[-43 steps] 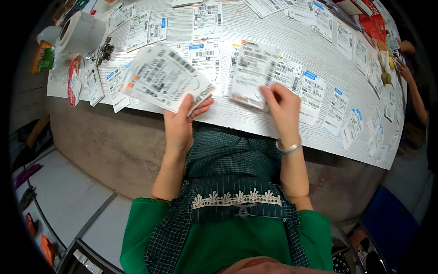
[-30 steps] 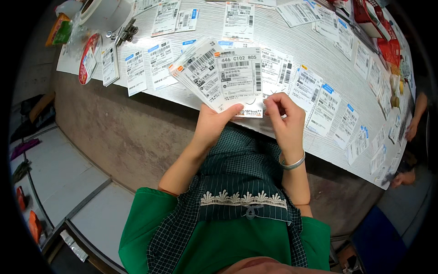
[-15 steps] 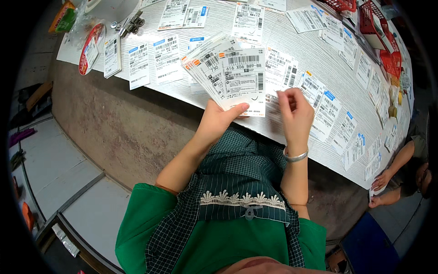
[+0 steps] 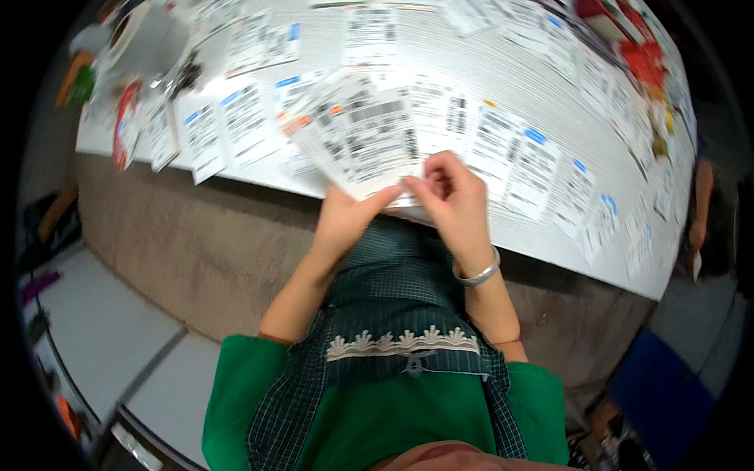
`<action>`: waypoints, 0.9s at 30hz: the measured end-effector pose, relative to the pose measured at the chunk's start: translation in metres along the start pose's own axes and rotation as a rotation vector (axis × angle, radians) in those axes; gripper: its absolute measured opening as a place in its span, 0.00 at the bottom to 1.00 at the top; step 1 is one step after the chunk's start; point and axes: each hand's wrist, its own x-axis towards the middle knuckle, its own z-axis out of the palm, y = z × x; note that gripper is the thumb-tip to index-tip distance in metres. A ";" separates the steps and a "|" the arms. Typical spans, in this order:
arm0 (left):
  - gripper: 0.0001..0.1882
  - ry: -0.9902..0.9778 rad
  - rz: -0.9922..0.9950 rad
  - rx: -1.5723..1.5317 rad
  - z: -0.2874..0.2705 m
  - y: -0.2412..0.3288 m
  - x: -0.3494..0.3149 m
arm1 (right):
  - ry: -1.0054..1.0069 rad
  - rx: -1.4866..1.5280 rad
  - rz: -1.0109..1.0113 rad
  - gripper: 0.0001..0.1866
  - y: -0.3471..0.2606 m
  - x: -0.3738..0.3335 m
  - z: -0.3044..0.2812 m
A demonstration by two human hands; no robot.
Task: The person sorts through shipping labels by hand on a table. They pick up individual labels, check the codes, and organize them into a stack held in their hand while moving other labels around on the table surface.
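Observation:
A fan of white shipping labels [image 4: 381, 141] with barcodes and orange corners is held up over the table's near edge. My left hand [image 4: 345, 220] is closed on the fan's lower end, its thumb lying across the front label. At that label's lower right corner, the fingertips of my right hand [image 4: 457, 200] are pinched together. The picture is blurred, but the corner seems to be between thumb and forefinger. Just behind the fan, several more labels lie on the tabletop, one [image 4: 491, 149] right beyond my right hand.
Rows of labels, many with blue corners, cover the white table [image 4: 597, 259]. At the far left stand a large white roll [image 4: 145, 43], a dark metal tool [image 4: 186, 74] and a red-edged package [image 4: 126, 125]. Red baskets [image 4: 640, 55] are at the far right. Another person's arm [image 4: 701, 204] shows beyond the right end.
My right hand has moved left from beside the fan to the front label's lower corner. The whole view has shifted, and the other person's arm is now mostly out of sight.

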 end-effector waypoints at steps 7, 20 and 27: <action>0.17 0.019 -0.008 -0.022 0.005 -0.014 -0.011 | 0.001 -0.082 -0.070 0.09 0.021 -0.022 -0.016; 0.18 -0.167 -0.176 0.028 0.053 -0.013 -0.014 | 0.306 -0.023 -0.042 0.07 0.055 -0.057 -0.090; 0.16 -0.061 -0.031 -0.034 0.039 -0.021 -0.005 | 0.126 -0.083 -0.156 0.08 0.053 -0.076 -0.092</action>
